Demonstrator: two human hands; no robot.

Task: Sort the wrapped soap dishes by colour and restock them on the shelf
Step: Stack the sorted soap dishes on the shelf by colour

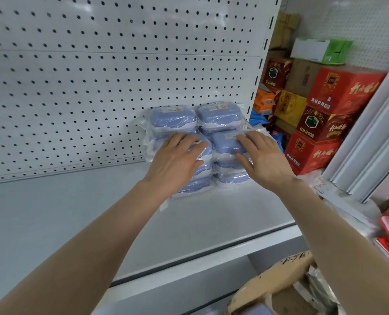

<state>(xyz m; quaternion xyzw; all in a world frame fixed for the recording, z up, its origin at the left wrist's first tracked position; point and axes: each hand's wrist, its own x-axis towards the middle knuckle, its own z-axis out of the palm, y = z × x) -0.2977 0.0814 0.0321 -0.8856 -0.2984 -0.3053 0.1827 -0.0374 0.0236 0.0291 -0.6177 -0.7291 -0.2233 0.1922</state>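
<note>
1. Blue oval soap dishes in clear plastic wrap (218,114) are piled in four small stacks on the white metal shelf (75,212). They sit near its right end.
2. Two stacks are set at the back, close to the white wall with holes (98,76). Two more are set just in front of them.
3. The left hand (177,160) is laid flat on the front left stack (198,185). Its fingers are straight and nothing is gripped.
4. The right hand (264,155) is laid on the front right stack (232,176). Its fingers are spread wide over the top, and the thumb is kept at the near side. Nothing looks gripped.
5. The long side of each dish is turned left to right, along the wall.
6. Each front stack lies right under its own hand. The back stacks lie straight ahead, past the fingertips.
7. A gentle push away from the body is likely needed next, so the front stacks are squared up against the back ones.
</note>
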